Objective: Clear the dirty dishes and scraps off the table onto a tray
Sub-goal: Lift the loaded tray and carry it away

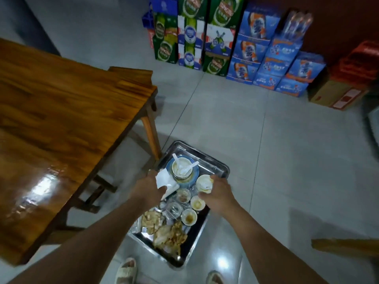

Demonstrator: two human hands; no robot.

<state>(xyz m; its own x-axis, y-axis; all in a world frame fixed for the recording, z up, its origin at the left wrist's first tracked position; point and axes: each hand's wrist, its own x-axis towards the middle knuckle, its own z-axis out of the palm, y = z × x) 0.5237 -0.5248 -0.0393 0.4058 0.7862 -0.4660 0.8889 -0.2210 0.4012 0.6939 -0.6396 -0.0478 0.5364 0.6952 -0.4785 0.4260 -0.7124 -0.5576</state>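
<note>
Stacked beer cartons (215,37), green and blue, stand against the far wall on the grey tiled floor (287,150). A brown cardboard box (336,95) sits at the right end of that row, with red crates (361,62) piled behind it.

Grey tiled floor (276,150), glossy with glare; wooden table (61,111) left; drink cartons (225,42) stacked against far wall.
</note>
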